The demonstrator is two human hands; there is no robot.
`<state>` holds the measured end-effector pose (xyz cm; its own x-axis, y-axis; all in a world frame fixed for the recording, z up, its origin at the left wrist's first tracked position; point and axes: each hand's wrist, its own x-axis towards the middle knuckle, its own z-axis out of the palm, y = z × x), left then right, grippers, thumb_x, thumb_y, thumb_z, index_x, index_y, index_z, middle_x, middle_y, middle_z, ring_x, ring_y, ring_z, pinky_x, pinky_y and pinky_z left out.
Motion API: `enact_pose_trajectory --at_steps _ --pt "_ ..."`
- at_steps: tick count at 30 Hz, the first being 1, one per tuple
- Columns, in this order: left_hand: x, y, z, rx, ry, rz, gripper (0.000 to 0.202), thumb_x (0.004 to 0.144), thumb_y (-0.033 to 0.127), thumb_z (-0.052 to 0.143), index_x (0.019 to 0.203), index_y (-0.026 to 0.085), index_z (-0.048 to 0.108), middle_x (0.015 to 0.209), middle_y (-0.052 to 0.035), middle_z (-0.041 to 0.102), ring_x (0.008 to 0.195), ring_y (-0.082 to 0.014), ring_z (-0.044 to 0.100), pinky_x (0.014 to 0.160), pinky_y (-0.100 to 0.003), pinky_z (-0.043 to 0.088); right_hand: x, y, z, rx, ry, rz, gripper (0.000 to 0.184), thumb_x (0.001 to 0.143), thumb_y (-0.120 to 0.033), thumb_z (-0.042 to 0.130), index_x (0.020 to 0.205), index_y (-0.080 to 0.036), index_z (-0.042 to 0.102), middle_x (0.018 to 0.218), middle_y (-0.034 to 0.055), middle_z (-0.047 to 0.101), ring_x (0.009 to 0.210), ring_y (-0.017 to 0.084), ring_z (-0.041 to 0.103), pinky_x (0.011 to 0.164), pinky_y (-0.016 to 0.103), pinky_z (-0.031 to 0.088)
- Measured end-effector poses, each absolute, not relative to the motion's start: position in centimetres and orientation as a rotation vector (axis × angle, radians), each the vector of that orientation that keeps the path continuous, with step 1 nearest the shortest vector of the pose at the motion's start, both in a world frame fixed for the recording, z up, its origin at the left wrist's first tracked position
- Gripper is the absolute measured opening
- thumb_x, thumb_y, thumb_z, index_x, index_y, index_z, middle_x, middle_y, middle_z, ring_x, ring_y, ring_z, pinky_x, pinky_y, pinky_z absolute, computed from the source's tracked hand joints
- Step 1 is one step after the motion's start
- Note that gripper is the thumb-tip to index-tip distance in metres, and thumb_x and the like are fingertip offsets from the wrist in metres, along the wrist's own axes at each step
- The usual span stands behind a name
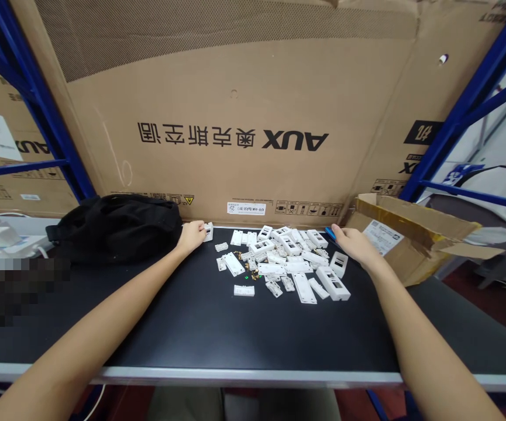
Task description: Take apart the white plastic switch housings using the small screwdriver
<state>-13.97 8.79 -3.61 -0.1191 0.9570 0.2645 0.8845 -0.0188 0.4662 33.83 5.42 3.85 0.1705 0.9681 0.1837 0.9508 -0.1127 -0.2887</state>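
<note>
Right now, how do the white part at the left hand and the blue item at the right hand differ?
Colour: the white part is white with dark openings; the blue item is blue.
Shape: the white part looks blocky, the blue item slimmer.
Place: the white part is near the black bundle, the blue item near the open carton.
Both are partly covered by the hands.

black bag (121, 234) before large brown cardboard (235, 181)
</note>
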Motion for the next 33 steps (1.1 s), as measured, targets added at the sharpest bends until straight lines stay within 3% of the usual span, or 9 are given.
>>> enact_pose_trajectory --at_steps 8,13,19,22,26,30,33 --pt "-14.6 8.3 -3.4 1.727 2.14 1.087 0.035 0.099 0.036 0.063 0.128 0.017 0.062 0.129 -0.0102 0.063 0.11 -0.0254 0.066 0.093 -0.045 0.058 34.3 6.3 3.0 -2.181 -1.844 0.122 0.064 0.105 -0.052 0.026 0.102 -0.012 0.075 0.113 0.0212 0.076 0.116 0.036 0.068 0.095 0.039 0.05" --pt "-14.6 8.4 -3.6 1.514 2.072 1.22 0.037 0.098 0.036 0.064 0.129 0.015 0.061 0.129 -0.0099 0.063 0.11 -0.0268 0.066 0.092 -0.046 0.058 34.3 6.4 2.4 -2.225 -1.896 0.125 0.037 0.101 -0.048 0.056 0.116 -0.017 0.067 0.118 0.009 0.07 0.105 0.022 0.068 0.095 0.044 0.054" --pt "-15.0 8.5 -3.7 1.306 1.825 1.302 0.037 0.098 0.036 0.064 0.129 0.015 0.061 0.13 -0.0104 0.063 0.111 -0.0263 0.066 0.092 -0.046 0.058 33.9 5.8 2.5 -2.208 -1.982 0.15 0.046 0.093 -0.057 0.057 0.087 -0.013 0.069 0.089 0.0202 0.074 0.093 0.035 0.072 0.075 0.037 0.053" --pt "-16.2 8.2 -3.2 1.218 1.663 1.288 0.037 0.099 0.035 0.064 0.13 0.016 0.06 0.13 -0.0114 0.063 0.11 -0.0247 0.066 0.092 -0.046 0.058 34.0 5.1 2.8 -2.17 -2.013 0.255 0.045 0.085 -0.061 0.065 0.086 -0.015 0.066 0.073 0.0129 0.071 0.073 0.029 0.071 0.06 0.032 0.05" --pt "-18.0 8.0 -2.6 1.129 1.43 1.252 0.036 0.099 0.035 0.064 0.13 0.016 0.06 0.13 -0.0113 0.063 0.11 -0.0246 0.066 0.092 -0.046 0.058 34.7 4.4 3.0 -2.144 -2.014 0.421 0.043 0.083 -0.062 0.067 0.08 -0.02 0.058 0.052 0.0015 0.055 0.046 0.019 0.056 0.044 0.029 0.038" --pt "-18.7 7.9 -2.3 1.04 1.207 1.241 0.034 0.099 0.034 0.063 0.129 0.017 0.061 0.128 -0.0109 0.064 0.107 -0.0233 0.066 0.089 -0.044 0.059 35.4 4.2 2.9 -2.139 -1.971 0.51 0.039 0.086 -0.058 0.064 0.077 -0.022 0.05 0.047 -0.0043 0.044 0.039 0.014 0.044 0.04 0.028 0.029" --pt "-18.8 7.6 -2.2 0.979 1.059 1.227 0.028 0.101 0.03 0.062 0.126 0.018 0.063 0.122 -0.0095 0.066 0.092 -0.0171 0.068 0.076 -0.033 0.061 35.7 4.2 2.8 -2.122 -1.938 0.556 0.038 0.086 -0.056 0.064 0.078 -0.023 0.048 0.048 -0.0053 0.042 0.038 0.013 0.042 0.039 0.027 0.025"
